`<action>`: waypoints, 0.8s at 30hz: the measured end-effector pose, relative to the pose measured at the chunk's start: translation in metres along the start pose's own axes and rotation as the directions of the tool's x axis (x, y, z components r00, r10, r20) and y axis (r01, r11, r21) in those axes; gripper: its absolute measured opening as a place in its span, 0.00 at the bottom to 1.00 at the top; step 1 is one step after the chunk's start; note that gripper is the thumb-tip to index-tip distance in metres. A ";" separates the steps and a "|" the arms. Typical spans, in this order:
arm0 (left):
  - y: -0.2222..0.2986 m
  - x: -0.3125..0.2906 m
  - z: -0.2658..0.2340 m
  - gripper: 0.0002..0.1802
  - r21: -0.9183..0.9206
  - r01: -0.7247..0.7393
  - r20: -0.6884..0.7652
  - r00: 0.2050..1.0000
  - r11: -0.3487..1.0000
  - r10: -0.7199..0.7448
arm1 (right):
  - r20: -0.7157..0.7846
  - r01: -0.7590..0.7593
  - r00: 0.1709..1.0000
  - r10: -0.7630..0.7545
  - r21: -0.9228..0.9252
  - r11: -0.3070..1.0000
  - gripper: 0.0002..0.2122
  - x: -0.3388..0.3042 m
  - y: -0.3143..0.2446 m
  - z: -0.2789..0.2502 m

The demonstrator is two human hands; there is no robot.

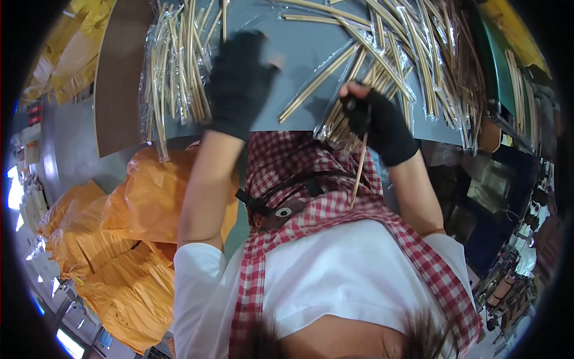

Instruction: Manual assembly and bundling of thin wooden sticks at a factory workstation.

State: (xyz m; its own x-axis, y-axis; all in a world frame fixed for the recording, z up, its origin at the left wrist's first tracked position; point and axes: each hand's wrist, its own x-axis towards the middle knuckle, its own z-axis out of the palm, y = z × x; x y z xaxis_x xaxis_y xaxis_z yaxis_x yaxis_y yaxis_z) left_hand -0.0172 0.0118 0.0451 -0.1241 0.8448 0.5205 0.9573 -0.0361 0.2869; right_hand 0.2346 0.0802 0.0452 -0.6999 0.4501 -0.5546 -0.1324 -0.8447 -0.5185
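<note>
My right hand (382,122), in a black fingerless glove, is closed around a thin wooden chopstick (360,170) that points down toward my apron. Beside it, at the table's near edge, lies a bunch of chopsticks in clear plastic sleeves (338,122). My left hand (239,84), gloved the same way, is over the table, smeared by motion, with its fingers mostly hidden. Just left of it is a pile of wrapped chopsticks (176,66). One wrapped pair (317,84) lies slanted between my hands.
A larger heap of wrapped chopsticks (427,54) covers the right of the grey table (293,45). Big orange plastic sacks (137,209) stand on the floor to my left. More sticks (519,90) stand by a green panel (495,66) at far right.
</note>
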 end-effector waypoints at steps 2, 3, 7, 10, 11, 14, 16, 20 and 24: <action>0.036 -0.012 0.015 0.24 -0.009 0.110 0.357 0.929 0.994 -0.100 | -0.107 -0.103 0.989 0.098 -0.046 0.994 0.09 -0.018 0.022 0.016; 0.044 -0.013 0.024 0.22 0.033 0.120 0.315 0.941 0.992 -0.124 | -0.116 -0.125 0.987 0.116 -0.079 0.989 0.10 -0.021 0.036 0.013; 0.034 -0.015 0.033 0.16 -0.124 0.243 0.441 0.882 0.962 -0.166 | -0.085 -0.159 0.986 0.146 -0.178 0.971 0.10 -0.030 0.037 0.018; 0.025 -0.022 0.021 0.13 -0.239 0.275 0.483 0.866 0.931 -0.131 | -0.219 0.134 0.954 -0.204 -0.298 0.945 0.10 -0.020 0.023 0.008; 0.024 -0.027 0.014 0.12 -0.319 0.330 0.526 0.842 0.888 -0.124 | -0.226 0.147 0.950 -0.217 -0.292 0.945 0.10 -0.020 0.017 0.006; 0.015 -0.047 -0.017 0.11 -0.409 0.533 0.612 0.763 0.740 -0.211 | -0.208 0.227 0.925 -0.319 -0.371 0.900 0.13 -0.020 0.001 -0.002; 0.011 -0.057 -0.023 0.11 -0.420 0.564 0.622 0.749 0.711 -0.227 | -0.156 0.315 0.890 -0.428 -0.469 0.825 0.13 -0.009 -0.007 -0.004; 0.021 -0.064 -0.027 0.09 -0.488 0.703 0.665 0.683 0.517 -0.302 | -0.043 0.345 0.863 -0.503 -0.678 0.649 0.13 0.014 -0.004 0.006; 0.017 -0.077 -0.016 0.06 -0.626 0.766 0.690 0.631 0.144 -0.356 | 0.083 0.286 0.935 -0.345 -0.752 0.594 0.11 0.023 0.001 0.011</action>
State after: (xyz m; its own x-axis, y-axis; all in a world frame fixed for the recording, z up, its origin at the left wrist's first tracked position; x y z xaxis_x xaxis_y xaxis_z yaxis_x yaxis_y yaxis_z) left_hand 0.0044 -0.0620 0.0227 -0.2384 0.9138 -0.3287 -0.1213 0.3078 0.9437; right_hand 0.2106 0.0860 0.0391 -0.6674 0.6878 -0.2855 0.2486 -0.1556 -0.9560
